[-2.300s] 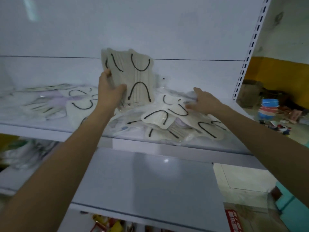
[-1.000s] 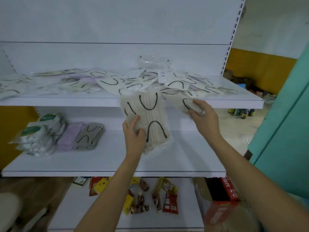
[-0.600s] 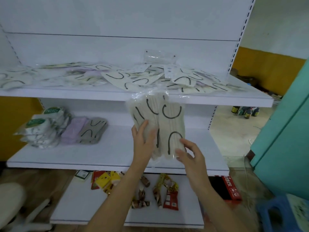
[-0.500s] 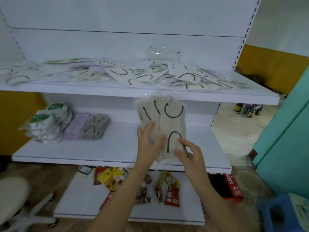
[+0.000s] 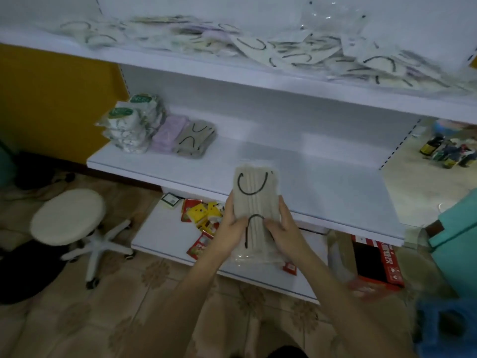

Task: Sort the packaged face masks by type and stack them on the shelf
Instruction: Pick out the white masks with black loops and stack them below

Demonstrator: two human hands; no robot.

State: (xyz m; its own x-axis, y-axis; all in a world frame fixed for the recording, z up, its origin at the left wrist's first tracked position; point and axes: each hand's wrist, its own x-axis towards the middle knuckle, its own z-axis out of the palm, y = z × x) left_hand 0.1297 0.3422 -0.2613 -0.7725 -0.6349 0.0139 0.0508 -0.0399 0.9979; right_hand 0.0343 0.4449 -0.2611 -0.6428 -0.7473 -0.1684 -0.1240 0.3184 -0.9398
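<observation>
Both hands grip one bundle of packaged beige face masks (image 5: pixel 255 195) with black ear loops. The left hand (image 5: pixel 233 228) curls round its left edge and the right hand (image 5: pixel 282 228) round its right edge, thumbs on the front. The bundle stands upright in front of the middle shelf's (image 5: pixel 322 182) front edge. Toward that shelf's left end three stacks sit side by side: green-labelled white packs (image 5: pixel 126 127), lilac masks (image 5: pixel 167 133) and grey masks (image 5: pixel 195 136). On the top shelf (image 5: pixel 232 71), a loose pile of packaged masks (image 5: pixel 296 52) spreads along its length.
</observation>
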